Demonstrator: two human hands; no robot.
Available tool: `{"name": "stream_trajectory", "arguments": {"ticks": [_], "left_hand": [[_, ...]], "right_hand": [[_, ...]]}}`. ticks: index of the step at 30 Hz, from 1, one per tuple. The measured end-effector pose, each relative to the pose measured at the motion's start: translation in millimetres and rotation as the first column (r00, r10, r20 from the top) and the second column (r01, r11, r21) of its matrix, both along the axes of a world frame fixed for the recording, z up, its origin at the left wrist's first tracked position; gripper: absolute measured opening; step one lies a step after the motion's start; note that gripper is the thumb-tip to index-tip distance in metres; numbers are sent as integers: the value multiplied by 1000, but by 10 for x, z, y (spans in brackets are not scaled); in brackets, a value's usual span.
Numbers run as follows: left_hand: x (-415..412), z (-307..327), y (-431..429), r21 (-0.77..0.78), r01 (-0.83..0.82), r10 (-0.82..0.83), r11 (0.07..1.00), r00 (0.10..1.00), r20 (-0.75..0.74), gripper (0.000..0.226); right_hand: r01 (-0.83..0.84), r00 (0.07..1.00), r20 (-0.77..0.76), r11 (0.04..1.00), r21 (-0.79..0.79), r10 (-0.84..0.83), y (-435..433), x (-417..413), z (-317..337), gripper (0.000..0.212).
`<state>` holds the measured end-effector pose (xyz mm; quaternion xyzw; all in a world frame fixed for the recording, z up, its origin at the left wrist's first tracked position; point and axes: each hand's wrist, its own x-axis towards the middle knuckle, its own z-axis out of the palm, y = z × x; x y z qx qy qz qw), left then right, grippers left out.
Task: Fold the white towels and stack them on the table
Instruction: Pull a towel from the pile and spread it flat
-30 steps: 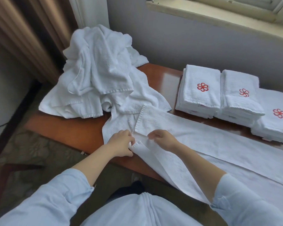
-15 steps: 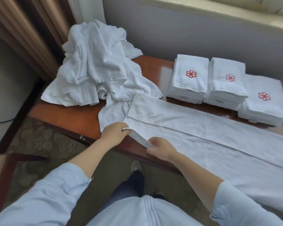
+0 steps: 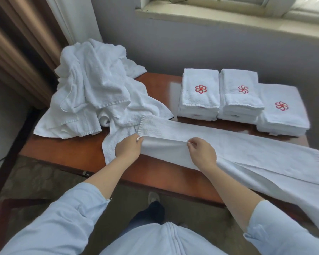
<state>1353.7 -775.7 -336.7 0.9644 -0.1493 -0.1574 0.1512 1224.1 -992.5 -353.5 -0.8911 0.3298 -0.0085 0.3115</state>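
1. On the wooden table [image 3: 66, 150], a long white towel [image 3: 256, 153] is lying stretched toward the right edge.
2. Left hand [image 3: 128, 149] and right hand [image 3: 202, 153] are each pinching the edge of its near flap, pulling it taut.
3. Crumpled towels [image 3: 92, 89] are sitting at the back left; three folded stacks [image 3: 239, 96] are lining the back right.

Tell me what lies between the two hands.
In the head view, only a raised edge of the long towel spans that gap. It is pulled taut between the left hand and the right hand, and each hand pinches it.
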Motion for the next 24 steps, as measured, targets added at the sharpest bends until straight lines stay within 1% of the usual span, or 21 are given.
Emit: {"name": "stream_trajectory", "arguments": {"ticks": [2, 5, 10, 15, 17, 20, 21, 24], "left_hand": [[128, 17, -72, -38, -17, 17, 999, 1000, 1, 28], [348, 22, -146, -58, 5, -4, 998, 1000, 21, 25], [696, -80, -249, -30, 72, -71, 997, 997, 34, 37], [961, -256, -340, 21, 160, -161, 987, 986, 43, 32], [1054, -318, -385, 44, 205, -207, 978, 977, 57, 24], [1156, -392, -419, 78, 268, -274, 960, 958, 86, 7], [1180, -414, -420, 91, 286, -295, 954, 950, 101, 7], [1214, -449, -440, 128, 334, -353, 934, 918, 180, 18]], "right_hand": [[10, 999, 34, 998, -69, -8, -60, 158, 23, 24], [30, 999, 33, 991, -133, -26, -151, 368, 24, 26], [71, 997, -2, 993, -98, -71, -271, 611, -102, 24], [75, 993, -84, 992, -98, -83, -350, 761, -318, 25], [65, 990, -118, 992, -109, -78, -367, 795, -400, 25], [43, 987, -149, 993, -112, -60, -372, 828, -479, 24], [35, 986, -157, 992, -119, -53, -368, 833, -492, 24], [11, 986, -164, 990, -138, -34, -363, 817, -497, 23]]}}
